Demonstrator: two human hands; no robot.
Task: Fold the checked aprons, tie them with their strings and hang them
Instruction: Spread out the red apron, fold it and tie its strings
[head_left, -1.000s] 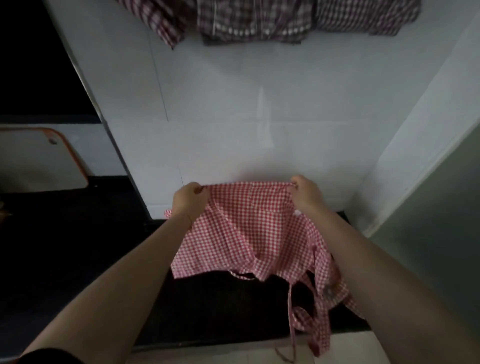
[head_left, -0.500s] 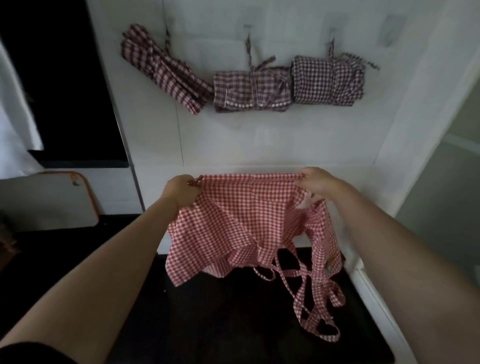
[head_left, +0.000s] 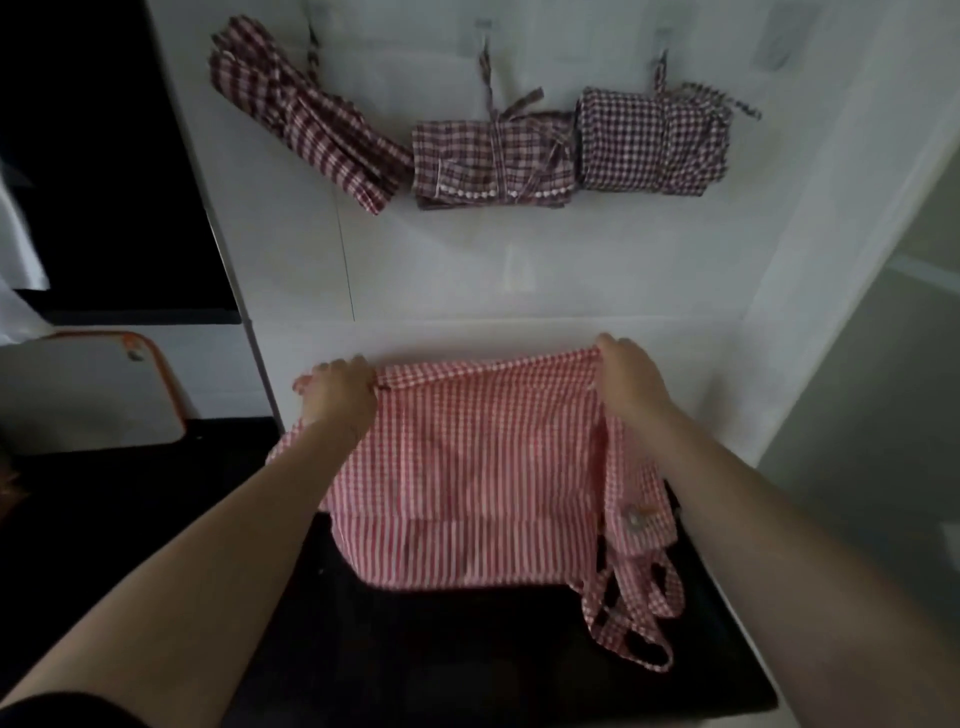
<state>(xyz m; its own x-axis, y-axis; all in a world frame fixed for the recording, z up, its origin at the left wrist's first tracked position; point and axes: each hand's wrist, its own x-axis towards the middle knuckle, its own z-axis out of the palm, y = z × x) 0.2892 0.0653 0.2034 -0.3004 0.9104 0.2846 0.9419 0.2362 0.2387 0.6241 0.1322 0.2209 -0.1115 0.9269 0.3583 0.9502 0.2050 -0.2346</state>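
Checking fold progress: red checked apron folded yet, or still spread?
Partly folded, not tied. The red checked apron is doubled over, both hands gripping its top corners; its strings hang loose onto the dark counter.

both hands (head_left: 343, 387) (head_left: 626, 376) grip the red checked apron's (head_left: 483, 467) top corners above the counter (head_left: 415, 654).

Black counter (head_left: 457, 654) — red checked apron (head_left: 483, 467) lying on it.

apron (head_left: 483, 483) on counter (head_left: 467, 665), bundles (head_left: 493, 156) above
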